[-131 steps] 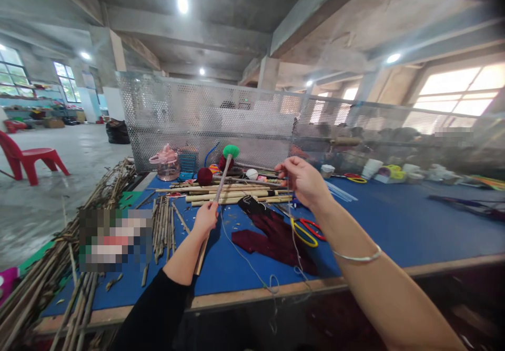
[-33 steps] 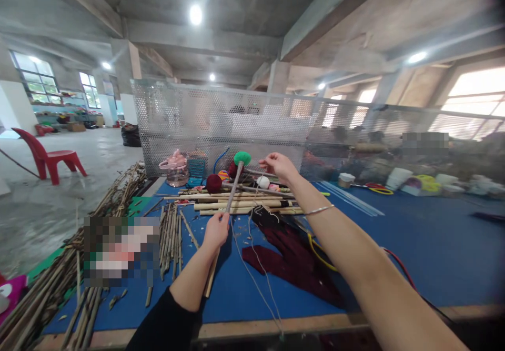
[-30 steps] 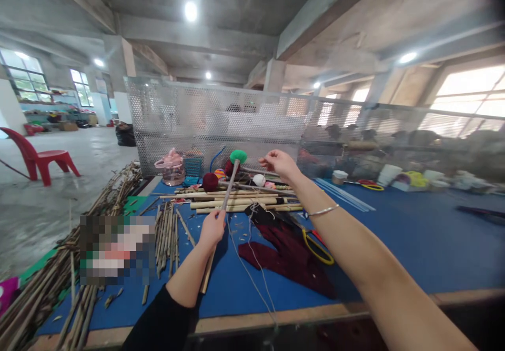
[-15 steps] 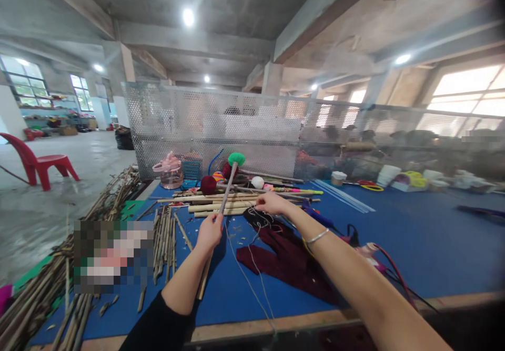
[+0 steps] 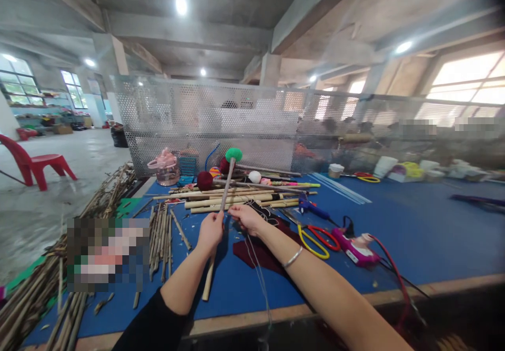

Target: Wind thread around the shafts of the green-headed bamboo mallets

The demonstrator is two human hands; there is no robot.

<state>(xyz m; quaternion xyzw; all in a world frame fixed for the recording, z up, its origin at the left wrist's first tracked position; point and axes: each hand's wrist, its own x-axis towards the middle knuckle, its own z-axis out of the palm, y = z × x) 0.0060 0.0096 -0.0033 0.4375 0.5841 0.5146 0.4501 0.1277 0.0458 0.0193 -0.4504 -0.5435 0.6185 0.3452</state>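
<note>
Grips stick (image 5: 228, 180) w/ L hand (image 5: 212, 231), w/ fingers wrapped closed round shaft. Holds it tilted, w/ green tuft (image 5: 233, 154) at upper, far end. Pinches thin thread (image 5: 259, 273) in R hand (image 5: 246, 218), w/ thumb + fingertips tog., just R of stick; can't tell if touching it. Lets thread trail down R of stick, past near edge of blue table (image 5: 414, 235). Wears bangle (image 5: 293, 257) on R wrist.

Just R of stick: maroon cloth (image 5: 242, 252), partly hidden by R forearm. Farther R of stick: scissors (image 5: 301, 231) w/ yellow + red handles, blue glue gun (image 5: 313, 207), magenta power strip (image 5: 357, 248). L of stick: cut stalks (image 5: 160, 238), roughly in a row. Behind stick: bamboo rods (image 5: 252, 199) lying crosswise, plus dk red ball (image 5: 204, 181) to its L, white ball (image 5: 254, 177) to its R. Beyond stick: perforated panel (image 5: 213, 124). Well L of stick: red chair (image 5: 43, 162).
</note>
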